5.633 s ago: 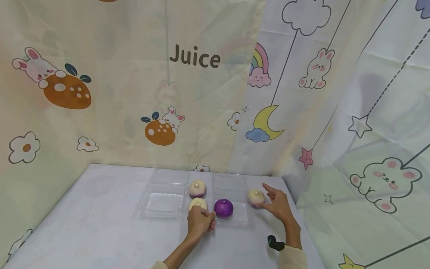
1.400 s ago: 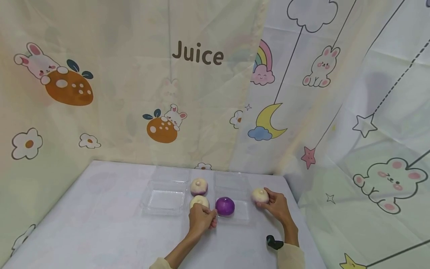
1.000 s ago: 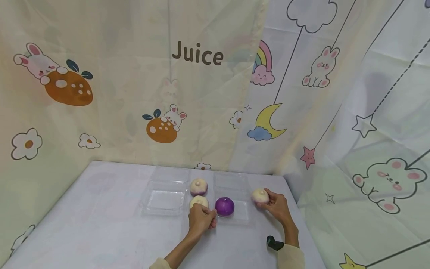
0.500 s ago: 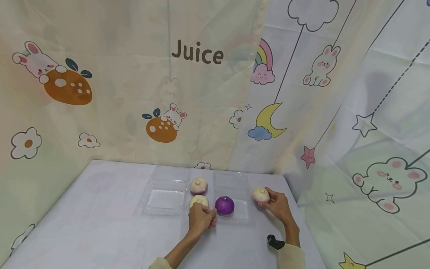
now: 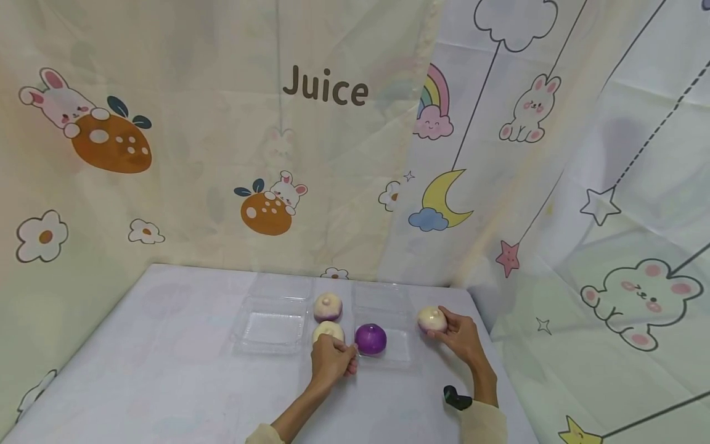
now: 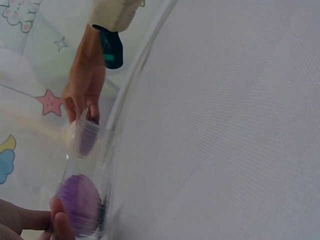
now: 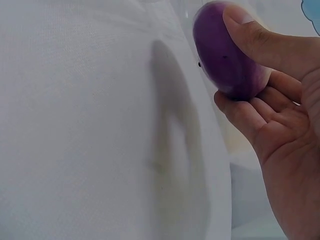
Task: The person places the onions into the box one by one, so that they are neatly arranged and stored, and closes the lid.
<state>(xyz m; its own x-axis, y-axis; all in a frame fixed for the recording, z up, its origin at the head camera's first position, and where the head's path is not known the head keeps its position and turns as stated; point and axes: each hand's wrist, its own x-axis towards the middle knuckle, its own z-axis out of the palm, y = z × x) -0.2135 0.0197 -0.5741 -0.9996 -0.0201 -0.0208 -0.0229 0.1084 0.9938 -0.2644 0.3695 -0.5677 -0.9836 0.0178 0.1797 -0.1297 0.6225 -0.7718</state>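
Observation:
My right hand (image 5: 463, 336) grips a round cream-topped onion (image 5: 431, 319) at the right of the table. In the right wrist view its purple underside (image 7: 225, 55) shows between thumb and fingers, off the cloth, with a shadow below. My left hand (image 5: 331, 361) pinches the near left edge of the right clear container (image 5: 398, 348), which holds a purple onion (image 5: 370, 340). The left wrist view shows these fingers (image 6: 61, 220) beside that onion. Behind the left hand, partly hidden, is a cream onion (image 5: 328, 330); another cream-and-purple onion (image 5: 328, 305) sits just beyond.
A second clear container (image 5: 272, 333) lies with its lid folded back to the left of the onions. The white-covered table (image 5: 183, 376) meets printed curtains at its back and right side. A dark strapped object (image 5: 457, 398) is at my right wrist.
The fingers of my right hand have closed around the right onion, which has shifted slightly right and up and tilted a little. My left hand has kept its place.

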